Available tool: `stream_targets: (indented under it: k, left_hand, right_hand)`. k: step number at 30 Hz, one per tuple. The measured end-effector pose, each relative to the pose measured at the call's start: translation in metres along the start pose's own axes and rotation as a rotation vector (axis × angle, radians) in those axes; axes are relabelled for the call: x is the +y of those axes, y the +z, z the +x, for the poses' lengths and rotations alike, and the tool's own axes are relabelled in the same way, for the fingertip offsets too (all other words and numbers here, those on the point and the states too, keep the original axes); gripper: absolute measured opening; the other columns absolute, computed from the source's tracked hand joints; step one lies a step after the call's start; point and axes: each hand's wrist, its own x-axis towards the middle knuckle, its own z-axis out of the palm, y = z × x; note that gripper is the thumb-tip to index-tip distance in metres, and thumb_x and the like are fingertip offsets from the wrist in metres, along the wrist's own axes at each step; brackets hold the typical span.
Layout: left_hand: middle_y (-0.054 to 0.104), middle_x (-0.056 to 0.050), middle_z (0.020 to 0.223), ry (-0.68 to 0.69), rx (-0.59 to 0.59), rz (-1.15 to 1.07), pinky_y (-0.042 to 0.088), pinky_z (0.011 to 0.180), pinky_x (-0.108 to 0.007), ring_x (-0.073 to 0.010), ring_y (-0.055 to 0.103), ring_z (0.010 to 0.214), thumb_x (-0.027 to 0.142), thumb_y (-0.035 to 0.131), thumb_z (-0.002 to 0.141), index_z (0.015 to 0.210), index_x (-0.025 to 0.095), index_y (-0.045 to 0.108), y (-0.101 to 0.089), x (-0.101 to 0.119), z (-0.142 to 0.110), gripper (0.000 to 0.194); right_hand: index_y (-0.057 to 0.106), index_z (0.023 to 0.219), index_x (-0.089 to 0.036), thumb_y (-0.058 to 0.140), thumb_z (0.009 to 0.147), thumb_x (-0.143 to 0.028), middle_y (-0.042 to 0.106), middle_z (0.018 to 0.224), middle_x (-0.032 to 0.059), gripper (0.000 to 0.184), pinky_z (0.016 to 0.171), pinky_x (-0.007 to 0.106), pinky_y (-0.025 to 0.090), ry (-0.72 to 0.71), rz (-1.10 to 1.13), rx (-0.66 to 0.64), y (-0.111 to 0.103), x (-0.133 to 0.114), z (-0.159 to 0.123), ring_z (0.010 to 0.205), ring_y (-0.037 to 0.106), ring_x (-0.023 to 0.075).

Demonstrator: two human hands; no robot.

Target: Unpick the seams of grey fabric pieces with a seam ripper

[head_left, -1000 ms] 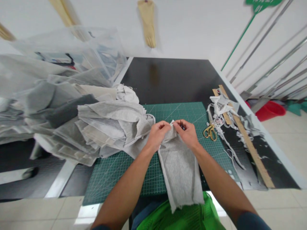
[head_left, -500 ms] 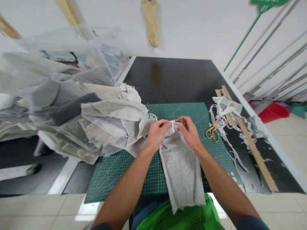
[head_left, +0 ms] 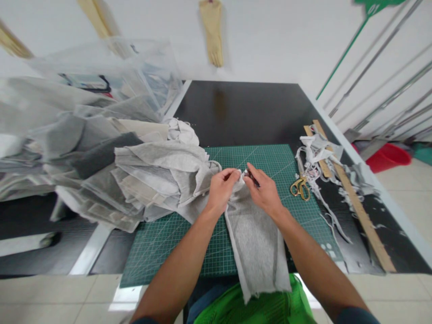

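Observation:
A grey fabric piece [head_left: 254,245] lies lengthwise on the green cutting mat [head_left: 162,243] and hangs over the table's near edge. My left hand [head_left: 221,189] is closed on the fabric's top left corner. My right hand [head_left: 265,189] pinches the top edge right beside it, with a small dark item, too small to make out, at its fingertips. Both hands meet at the fabric's far end, fingers nearly touching.
A heap of grey fabric pieces [head_left: 135,175] fills the left side, with clear plastic bags [head_left: 111,76] behind. Gold-handled scissors [head_left: 299,186], fabric scraps [head_left: 317,153] and a wooden ruler [head_left: 354,202] lie on the right. A red basin [head_left: 388,157] stands on the floor.
My hands have drawn closer together at the fabric's top edge; the right hand has slid left toward the left hand. The fabric's top is more bunched.

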Motion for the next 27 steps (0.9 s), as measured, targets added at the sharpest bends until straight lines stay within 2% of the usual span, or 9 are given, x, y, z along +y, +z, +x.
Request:
stream_targets:
  k: [4,9,17,27]
  left_hand:
    - [0.069,-0.001,0.08,0.039,0.008,0.069,0.044,0.067,-0.024,-0.0122,0.057,0.071,0.039,0.072,0.084,0.087,0.017,0.075,0.0004,-0.0008,-0.0014,0.022]
    - [0.067,0.0,0.077,0.101,-0.004,0.168,0.043,0.066,-0.024,-0.012,0.055,0.07,0.036,0.068,0.087,0.085,0.017,0.073,0.0011,-0.0022,-0.0026,0.02]
    - [0.072,-0.001,0.085,0.143,-0.023,0.213,0.048,0.075,-0.025,-0.014,0.062,0.079,0.031,0.068,0.085,0.088,0.017,0.073,0.0023,-0.0019,-0.0044,0.014]
    - [0.068,0.001,0.077,0.156,-0.007,0.289,0.044,0.064,-0.024,-0.0119,0.056,0.068,0.029,0.067,0.082,0.084,0.017,0.072,0.0018,-0.0003,-0.005,0.012]
  right_hand:
    - [0.061,0.137,-0.021,0.052,0.102,-0.034,0.075,0.118,0.0109,0.038,0.093,0.04,0.056,0.022,0.011,0.019,-0.0037,-0.0047,-0.0007,0.103,0.071,0.0237]
    - [0.067,0.127,-0.021,0.054,0.101,-0.032,0.076,0.114,0.011,0.031,0.089,0.037,0.057,-0.025,0.005,0.026,-0.0045,-0.0083,0.0008,0.1,0.071,0.0228]
    - [0.07,0.126,-0.02,0.056,0.102,-0.03,0.076,0.112,0.0111,0.03,0.092,0.038,0.058,-0.071,0.035,0.045,-0.0023,-0.0075,0.0008,0.103,0.071,0.023]
    - [0.072,0.124,-0.021,0.054,0.103,-0.029,0.077,0.107,0.0106,0.029,0.086,0.036,0.059,-0.105,0.033,0.045,-0.0032,-0.0089,0.0008,0.097,0.072,0.0217]
